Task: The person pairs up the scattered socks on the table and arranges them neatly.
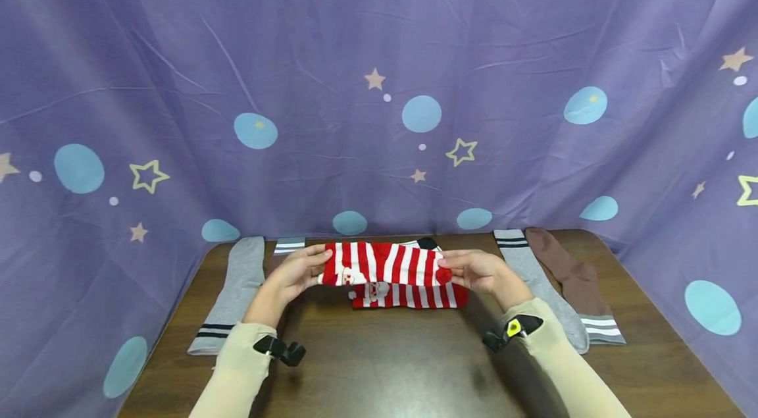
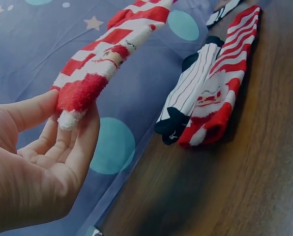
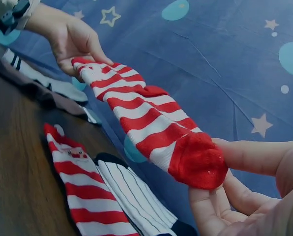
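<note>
A red-and-white striped sock (image 1: 387, 264) with a Santa face is stretched sideways in the air between both hands. My left hand (image 1: 302, 271) pinches its fuzzy end near the Santa face. At the other end, the solid red toe is pinched between thumb and fingers of my right hand (image 1: 476, 270). Below it, a matching striped Santa sock (image 1: 414, 297) lies flat on the table. Next to that one, in the right wrist view, lies a white sock with thin dark stripes (image 3: 131, 194), its ends dark.
On the brown table's (image 1: 379, 365) left lie a grey sock (image 1: 233, 293) and a brown sock with a striped cuff (image 1: 289, 245). Another grey sock (image 1: 545, 286) and a brown sock (image 1: 583, 286) lie on the right. A purple patterned curtain (image 1: 379, 29) hangs behind.
</note>
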{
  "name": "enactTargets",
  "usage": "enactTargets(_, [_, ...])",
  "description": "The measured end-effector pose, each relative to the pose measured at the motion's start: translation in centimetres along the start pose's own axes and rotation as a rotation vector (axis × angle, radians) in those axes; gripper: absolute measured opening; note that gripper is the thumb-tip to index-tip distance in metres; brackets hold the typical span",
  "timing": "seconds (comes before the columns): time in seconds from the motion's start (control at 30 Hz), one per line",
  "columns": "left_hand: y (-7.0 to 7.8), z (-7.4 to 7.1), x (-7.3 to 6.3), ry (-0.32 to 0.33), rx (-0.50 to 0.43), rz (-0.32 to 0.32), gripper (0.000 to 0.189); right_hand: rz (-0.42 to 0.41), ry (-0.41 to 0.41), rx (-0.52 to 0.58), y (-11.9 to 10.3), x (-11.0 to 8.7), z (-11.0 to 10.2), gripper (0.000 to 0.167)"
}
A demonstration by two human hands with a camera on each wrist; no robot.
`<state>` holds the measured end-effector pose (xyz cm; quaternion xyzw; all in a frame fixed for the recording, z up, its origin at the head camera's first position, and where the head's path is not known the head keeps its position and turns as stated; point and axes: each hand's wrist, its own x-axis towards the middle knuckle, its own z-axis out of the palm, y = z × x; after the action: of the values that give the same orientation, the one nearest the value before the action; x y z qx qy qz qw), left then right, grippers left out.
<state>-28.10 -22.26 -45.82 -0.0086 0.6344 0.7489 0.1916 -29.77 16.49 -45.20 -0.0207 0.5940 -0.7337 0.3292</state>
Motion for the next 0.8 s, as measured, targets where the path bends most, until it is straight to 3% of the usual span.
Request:
enactTargets(0.13, [-0.4,0.4,0.0,0.005,-0.012,0.018,0.025,-0.047,0.067,-0.061,-0.2,-0.5,0.0,0.031])
enactTargets(0.33, [-1.0,1.4,0.4,0.032,-0.056,0.049,0.012,-0.094,0.134,-0.069,-0.9,-1.4,-0.2,0.010])
enactTargets(0.8, [0.3,3.1,1.6,0.072,-0.145,0.078,0.011,-0.157,0.136,-0.087,-2.8,-1.3,-1.2,0.011])
